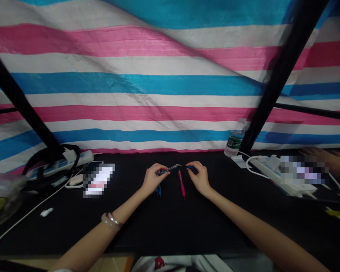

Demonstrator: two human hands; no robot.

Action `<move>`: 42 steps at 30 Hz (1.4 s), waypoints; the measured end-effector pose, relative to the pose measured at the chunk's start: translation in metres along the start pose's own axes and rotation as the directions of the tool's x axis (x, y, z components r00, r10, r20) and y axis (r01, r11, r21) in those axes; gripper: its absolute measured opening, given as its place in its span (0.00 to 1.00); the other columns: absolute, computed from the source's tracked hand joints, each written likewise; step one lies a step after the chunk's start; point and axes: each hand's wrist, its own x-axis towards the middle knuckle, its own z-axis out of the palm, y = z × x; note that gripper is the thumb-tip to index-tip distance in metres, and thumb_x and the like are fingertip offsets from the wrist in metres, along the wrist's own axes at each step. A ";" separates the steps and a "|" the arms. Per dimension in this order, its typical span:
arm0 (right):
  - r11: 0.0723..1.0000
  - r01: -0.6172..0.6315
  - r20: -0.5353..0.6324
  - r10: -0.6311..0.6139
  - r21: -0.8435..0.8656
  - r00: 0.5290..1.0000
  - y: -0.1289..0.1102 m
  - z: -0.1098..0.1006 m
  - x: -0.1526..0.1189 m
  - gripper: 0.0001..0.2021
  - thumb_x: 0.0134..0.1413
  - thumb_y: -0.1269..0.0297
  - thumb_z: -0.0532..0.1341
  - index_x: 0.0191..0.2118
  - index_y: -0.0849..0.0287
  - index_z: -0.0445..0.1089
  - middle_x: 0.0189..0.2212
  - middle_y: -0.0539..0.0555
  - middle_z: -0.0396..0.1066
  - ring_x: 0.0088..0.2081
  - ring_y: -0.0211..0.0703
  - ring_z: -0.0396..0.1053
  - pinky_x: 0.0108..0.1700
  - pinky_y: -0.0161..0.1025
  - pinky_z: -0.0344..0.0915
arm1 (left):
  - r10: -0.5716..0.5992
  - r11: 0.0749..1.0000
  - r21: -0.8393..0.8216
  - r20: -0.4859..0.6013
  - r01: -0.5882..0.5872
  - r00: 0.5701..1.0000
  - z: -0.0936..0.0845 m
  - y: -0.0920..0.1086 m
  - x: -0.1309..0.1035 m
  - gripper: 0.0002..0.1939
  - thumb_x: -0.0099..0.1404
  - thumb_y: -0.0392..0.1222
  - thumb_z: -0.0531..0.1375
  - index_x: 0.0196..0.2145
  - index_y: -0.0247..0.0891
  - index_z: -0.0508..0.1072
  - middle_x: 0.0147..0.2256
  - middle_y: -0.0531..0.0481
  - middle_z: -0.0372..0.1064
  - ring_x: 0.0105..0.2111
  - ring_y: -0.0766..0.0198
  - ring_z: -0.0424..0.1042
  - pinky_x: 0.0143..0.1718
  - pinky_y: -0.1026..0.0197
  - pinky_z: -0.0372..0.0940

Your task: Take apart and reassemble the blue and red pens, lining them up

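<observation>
My left hand (156, 176) is closed on a slim pen (171, 168) with a blue end near the fingers and a pale, clear-looking front part pointing right. My right hand (200, 176) pinches a short dark blue pen part (189, 167), its tip pointing left. The two pieces meet or nearly meet between my hands; I cannot tell whether they touch. Just below that spot a pink pen (181, 185) lies on the black table (170, 223). Blue pen-like pieces (158, 190) rest under my left hand, partly hidden by it.
At left are a blurred-out phone (99, 180), a power strip (85, 156), a white cable, a small white item (47, 212) and a plastic bag (5, 196). A water bottle (234, 141) and another power strip (283, 177) stand right, near another person's hand (325, 158).
</observation>
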 end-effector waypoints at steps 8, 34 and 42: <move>0.995 0.043 -0.026 -0.046 -0.092 0.999 0.001 0.000 -0.002 0.08 0.47 0.70 0.56 0.34 0.56 0.70 0.35 0.53 0.71 0.38 0.46 0.68 0.43 0.44 0.56 | -0.034 0.999 0.023 -0.094 0.036 0.995 0.000 -0.004 0.000 0.07 0.55 0.43 0.61 0.32 0.40 0.75 0.34 0.49 0.65 0.33 0.63 0.66 0.34 0.62 0.62; 0.966 0.221 0.177 -0.243 0.131 0.954 -0.018 -0.002 -0.008 0.09 0.52 0.62 0.57 0.38 0.52 0.73 0.35 0.54 0.73 0.37 0.47 0.69 0.41 0.47 0.64 | 0.194 0.962 0.188 0.031 -0.196 0.981 0.002 0.000 -0.002 0.07 0.59 0.42 0.58 0.34 0.40 0.74 0.37 0.45 0.72 0.41 0.57 0.66 0.44 0.52 0.60; 0.980 0.187 0.226 -0.197 0.064 0.954 -0.021 -0.003 -0.010 0.11 0.54 0.58 0.55 0.39 0.53 0.72 0.31 0.53 0.72 0.32 0.45 0.67 0.39 0.44 0.63 | 0.170 0.951 0.257 0.026 -0.171 0.985 0.003 0.003 -0.003 0.04 0.59 0.41 0.59 0.32 0.41 0.73 0.34 0.48 0.73 0.40 0.58 0.66 0.40 0.56 0.57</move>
